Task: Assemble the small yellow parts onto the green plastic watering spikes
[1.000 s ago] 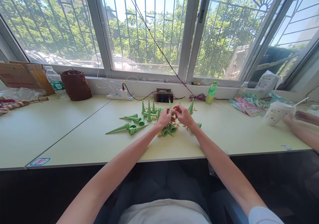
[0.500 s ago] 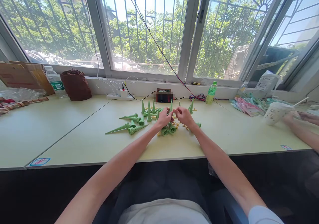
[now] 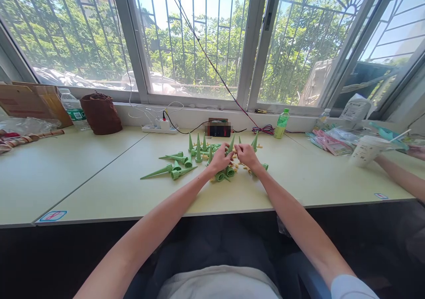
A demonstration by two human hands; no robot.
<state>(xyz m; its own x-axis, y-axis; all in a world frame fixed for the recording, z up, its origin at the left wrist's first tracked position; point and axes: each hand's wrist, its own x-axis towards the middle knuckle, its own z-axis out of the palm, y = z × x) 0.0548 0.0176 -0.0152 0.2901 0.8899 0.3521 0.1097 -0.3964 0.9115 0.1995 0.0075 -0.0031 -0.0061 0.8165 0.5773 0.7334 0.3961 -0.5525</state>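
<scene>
In the middle of the table, my left hand (image 3: pixel 220 160) is closed around a green plant watering spike (image 3: pixel 232 143) whose tip points up. My right hand (image 3: pixel 247 155) is just right of it, fingers curled in a pinch; what lies between the fingertips is hidden. Around both hands are more green spikes: several stand upright at the back left, such as the spike (image 3: pixel 198 150), and others lie on their sides, like the long spike (image 3: pixel 158 171). Open collars (image 3: pixel 220 176) face me below my left hand. Small yellow valve pieces (image 3: pixel 246 168) are scattered near my right hand.
A phone (image 3: pixel 219 130) leans at the back of the table (image 3: pixel 109 188). A power strip (image 3: pixel 159 130), green bottle (image 3: pixel 282 124) and brown bag (image 3: pixel 101 113) line the window side. At right are a white cup (image 3: pixel 369 150), plastic bags (image 3: pixel 332 141) and another person's arm (image 3: pixel 398 175).
The spike in my left hand has shifted slightly right and tilted. My right hand has moved slightly right. The other person's hand at right has moved, lifting a turquoise item.
</scene>
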